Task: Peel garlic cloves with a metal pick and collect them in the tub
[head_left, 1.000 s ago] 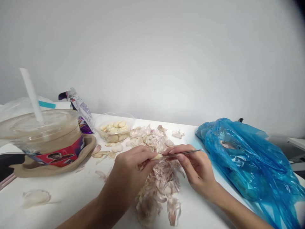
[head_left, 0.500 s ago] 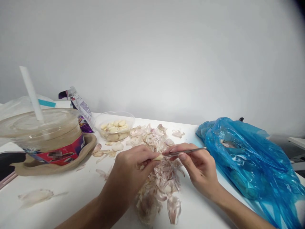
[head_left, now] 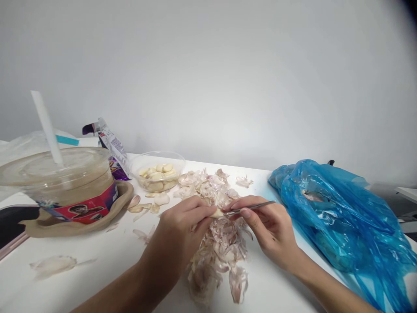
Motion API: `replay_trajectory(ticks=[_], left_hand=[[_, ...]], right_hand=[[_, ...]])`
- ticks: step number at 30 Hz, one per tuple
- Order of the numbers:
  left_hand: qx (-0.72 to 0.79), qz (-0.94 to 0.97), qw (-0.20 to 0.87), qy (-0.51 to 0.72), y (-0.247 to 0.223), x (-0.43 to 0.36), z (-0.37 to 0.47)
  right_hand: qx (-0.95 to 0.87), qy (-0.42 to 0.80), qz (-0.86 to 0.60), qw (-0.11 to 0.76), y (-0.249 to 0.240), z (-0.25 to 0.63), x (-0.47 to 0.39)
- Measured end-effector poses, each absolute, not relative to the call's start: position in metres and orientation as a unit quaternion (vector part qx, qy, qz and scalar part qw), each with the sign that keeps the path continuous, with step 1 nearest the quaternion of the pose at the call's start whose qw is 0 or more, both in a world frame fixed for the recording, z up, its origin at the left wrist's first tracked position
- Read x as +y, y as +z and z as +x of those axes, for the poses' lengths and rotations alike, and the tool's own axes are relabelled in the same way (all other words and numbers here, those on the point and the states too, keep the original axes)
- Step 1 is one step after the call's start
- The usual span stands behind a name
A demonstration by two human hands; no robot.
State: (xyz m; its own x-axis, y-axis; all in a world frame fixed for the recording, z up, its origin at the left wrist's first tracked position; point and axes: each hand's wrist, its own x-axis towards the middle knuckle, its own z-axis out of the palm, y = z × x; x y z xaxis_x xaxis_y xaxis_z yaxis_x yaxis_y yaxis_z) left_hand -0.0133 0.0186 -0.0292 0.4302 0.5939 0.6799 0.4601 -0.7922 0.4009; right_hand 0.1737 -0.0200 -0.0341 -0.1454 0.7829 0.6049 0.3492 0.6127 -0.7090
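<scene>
Between thumb and fingers, my left hand (head_left: 180, 230) pinches a pale garlic clove (head_left: 216, 213) over the middle of the table. My right hand (head_left: 269, 228) is closed around a thin metal tool (head_left: 250, 208), whose tip meets the clove's right end. Beneath and around both hands lies a heap of papery garlic skins (head_left: 228, 243). Behind my left hand, a clear round bowl (head_left: 177, 163) holds several peeled cloves (head_left: 158, 174). Several loose cloves (head_left: 160, 199) rest on the table just in front of the bowl.
A large lidded drink cup (head_left: 78, 187) with a white straw (head_left: 47, 126) sits in a brown cardboard holder (head_left: 125, 195) at left. Behind it stands a purple and silver wrapper (head_left: 114, 145). A blue plastic bag (head_left: 339, 213) covers the right side of the white table (head_left: 107, 269).
The view has shifted slightly, so the cup and wrapper appear a little farther right. In my right hand the metal tool's outer end has moved slightly left; both grips remain.
</scene>
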Motion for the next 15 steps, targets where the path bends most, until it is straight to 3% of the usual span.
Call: replay_trajectory(ticks=[15], left_hand=[[0.302, 0.844, 0.055, 0.439, -0.031, 0.0173, -0.0125]], right_hand=[[-0.759, 0.119, -0.361, 0.528, -0.0296, 0.1718, -0.0222]])
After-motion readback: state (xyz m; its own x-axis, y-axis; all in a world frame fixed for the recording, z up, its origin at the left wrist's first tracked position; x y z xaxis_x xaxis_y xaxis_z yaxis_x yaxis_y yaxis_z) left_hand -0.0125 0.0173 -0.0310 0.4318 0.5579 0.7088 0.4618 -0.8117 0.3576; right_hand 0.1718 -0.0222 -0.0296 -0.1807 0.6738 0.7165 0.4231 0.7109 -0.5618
